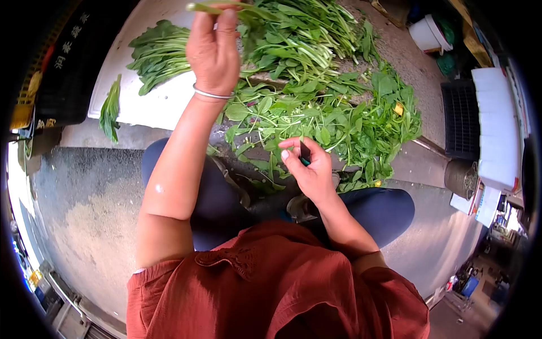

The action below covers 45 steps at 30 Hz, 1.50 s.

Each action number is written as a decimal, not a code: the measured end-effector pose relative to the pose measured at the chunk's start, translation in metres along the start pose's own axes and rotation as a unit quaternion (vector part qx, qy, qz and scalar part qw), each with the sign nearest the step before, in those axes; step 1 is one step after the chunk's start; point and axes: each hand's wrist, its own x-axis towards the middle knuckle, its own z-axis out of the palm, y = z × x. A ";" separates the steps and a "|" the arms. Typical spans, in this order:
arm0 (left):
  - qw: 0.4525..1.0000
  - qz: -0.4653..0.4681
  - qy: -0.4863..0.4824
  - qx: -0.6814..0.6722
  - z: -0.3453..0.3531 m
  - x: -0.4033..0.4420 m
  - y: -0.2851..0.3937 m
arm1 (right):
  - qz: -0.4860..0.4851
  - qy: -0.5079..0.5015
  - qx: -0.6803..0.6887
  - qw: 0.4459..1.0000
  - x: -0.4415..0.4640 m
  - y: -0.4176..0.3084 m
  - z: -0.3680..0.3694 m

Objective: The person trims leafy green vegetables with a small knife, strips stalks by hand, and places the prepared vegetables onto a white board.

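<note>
Grey floor (pixel 90 192) runs along the lower left, and a white board (pixel 148 104) fills the upper left up to its front edge. On it lies one bunch (pixel 161 51), its stems drawn together, while a sprig (pixel 111 110) hangs over that edge at the left. The heap (pixel 299 42) at upper centre looks larger than the bunch, so I judge that only a small share is laid apart and much is left. Loose leaves (pixel 339 124) spread from the centre to the right, near my knees (pixel 389 212). My left hand (pixel 213 56), high in the frame, pinches a green stalk (pixel 212 8) in closed fingers; my right hand (pixel 313 172), at centre, has its fingers closed round a small dark knife (pixel 305 153). My hands are well apart, with room between them above the leaves; the board's surface shows between bunch and front edge. A black crate (pixel 460 118) bounds the right side, beyond the leaves.
</note>
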 end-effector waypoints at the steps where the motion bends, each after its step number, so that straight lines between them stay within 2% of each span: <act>1: 1.000 -0.021 0.014 -0.009 -0.005 0.005 -0.003 | 0.022 0.025 -0.006 0.999 0.003 0.000 -0.005; 2: 0.995 -0.092 -0.041 0.002 -0.009 0.005 -0.005 | 0.009 0.041 0.018 0.999 0.007 0.002 -0.009; 3: 0.995 -0.088 -0.047 -0.001 -0.010 0.002 -0.009 | 0.027 0.041 0.045 0.998 0.011 -0.006 -0.013; 4: 0.966 -0.203 -0.158 0.024 -0.011 -0.003 -0.013 | 0.019 0.046 0.064 0.997 0.015 -0.003 -0.019; 5: 0.911 -0.314 -0.264 0.051 -0.011 -0.010 -0.017 | 0.013 0.051 0.082 0.995 0.020 0.001 -0.022; 8: 0.835 -0.313 -0.447 0.076 -0.001 -0.031 -0.019 | 0.022 0.063 0.126 0.990 0.035 0.004 -0.027; 12: 0.799 -0.315 -0.511 0.028 0.008 -0.049 -0.023 | 0.061 0.067 0.196 0.976 0.052 0.010 -0.029; 15: 0.778 -0.308 -0.547 0.013 0.009 -0.054 -0.024 | 0.069 0.055 0.191 0.978 0.063 0.016 -0.031; 17: 0.727 -0.329 -0.602 0.010 0.009 -0.053 -0.021 | 0.079 0.062 0.193 0.976 0.066 0.021 -0.032; 21: 0.684 -0.371 -0.628 0.003 0.002 -0.052 -0.031 | 0.150 0.035 0.209 0.966 0.059 0.062 -0.037; 23: 0.692 -0.382 -0.612 -0.008 0.001 -0.046 -0.026 | 0.364 -0.028 0.080 0.927 0.056 0.081 -0.047; 24: 0.704 -0.395 -0.590 -0.022 0.000 -0.044 -0.027 | 0.362 -0.028 0.076 0.928 0.062 0.078 -0.050; 26: 0.727 -0.421 -0.542 -0.034 -0.004 -0.048 -0.038 | 0.363 0.050 -0.031 0.930 0.074 0.073 -0.056; 27: 0.726 -0.424 -0.540 -0.035 -0.003 -0.049 -0.038 | 0.271 0.122 -0.011 0.955 0.086 0.076 -0.060; 28: 0.746 -0.415 -0.521 0.023 -0.002 -0.048 -0.036 | 0.163 0.188 0.029 0.968 0.102 0.071 -0.063; 29: 0.763 -0.402 -0.499 0.081 -0.001 -0.045 -0.036 | 0.135 0.232 0.036 0.963 0.119 0.065 -0.067; 30: 0.814 -0.326 -0.476 0.069 -0.004 -0.055 -0.059 | 0.113 0.257 0.022 0.960 0.135 0.059 -0.070; 31: 0.816 -0.324 -0.475 0.069 -0.004 -0.052 -0.056 | 0.137 0.269 0.064 0.951 0.152 0.061 -0.074; 34: 0.854 -0.240 -0.411 0.210 -0.003 -0.041 -0.046 | 0.139 0.279 0.075 0.947 0.189 0.074 -0.079; 41: 0.842 -0.231 -0.414 0.256 -0.007 -0.031 -0.034 | 0.107 0.288 0.112 0.945 0.206 0.062 -0.088; 45: 0.844 -0.229 -0.399 0.277 -0.009 -0.030 -0.036 | -0.020 0.263 0.092 0.960 0.198 0.014 -0.087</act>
